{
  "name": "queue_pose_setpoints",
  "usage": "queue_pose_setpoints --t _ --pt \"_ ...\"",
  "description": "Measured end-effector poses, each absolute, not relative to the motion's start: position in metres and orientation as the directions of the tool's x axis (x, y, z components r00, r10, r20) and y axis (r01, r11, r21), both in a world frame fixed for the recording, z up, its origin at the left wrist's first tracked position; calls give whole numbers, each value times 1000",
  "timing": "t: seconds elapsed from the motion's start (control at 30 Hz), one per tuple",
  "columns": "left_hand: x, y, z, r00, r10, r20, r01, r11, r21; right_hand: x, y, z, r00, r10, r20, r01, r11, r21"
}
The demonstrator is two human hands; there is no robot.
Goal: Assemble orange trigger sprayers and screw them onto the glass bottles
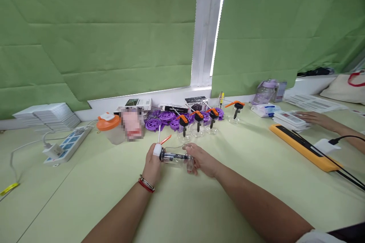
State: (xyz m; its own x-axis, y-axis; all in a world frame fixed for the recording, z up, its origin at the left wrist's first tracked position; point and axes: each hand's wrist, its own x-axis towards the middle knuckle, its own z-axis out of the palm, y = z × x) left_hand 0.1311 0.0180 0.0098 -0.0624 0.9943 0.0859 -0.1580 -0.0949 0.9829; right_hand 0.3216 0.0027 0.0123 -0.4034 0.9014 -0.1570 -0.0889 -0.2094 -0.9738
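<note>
The person holds a small clear cup [182,158] with both hands, lying on its side just above the pale green bench [85,197], a little in front of the body and near the middle of the bench. The left hand [152,164] has its fingers closed around the end where a dark valve stem and a thin orange lever [165,139] stick out; one fingertip wears a white cover. The right hand [202,159] closes its fingers on the open mouth end of the cup. The cup looks to me like thin hard plastic or glass, I cannot tell which from here, so I judge it light and stiff, with a smooth wall that can slip between dry fingers. The wall seems strong enough for a firm hold around the body, but the lever and the thin rod are the weak parts, and I would not take it there. The rim at the mouth gives a good edge for the fingertips. Behind it, a row of similar cups with orange levers [198,123] stands upright, with purple round discs [159,119] just behind them. Farther to the right, another person's hand [312,117] rests on a stack of white cards [289,119], well apart from the work.
</note>
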Motion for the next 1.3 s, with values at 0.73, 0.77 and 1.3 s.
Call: queue_pose_setpoints --t 0.73,0.77,1.3 --pt "123 26 8 -224 974 -5 1 6 1000 337 2 18 -456 820 348 291 506 -812" --pt "123 25 8 -229 974 0 -1 0 1000 337 2 18 -440 822 361 263 502 -824" --pt "128 21 11 -131 990 58 -9 -59 998 333 0 16 -440 871 219 367 397 -841"
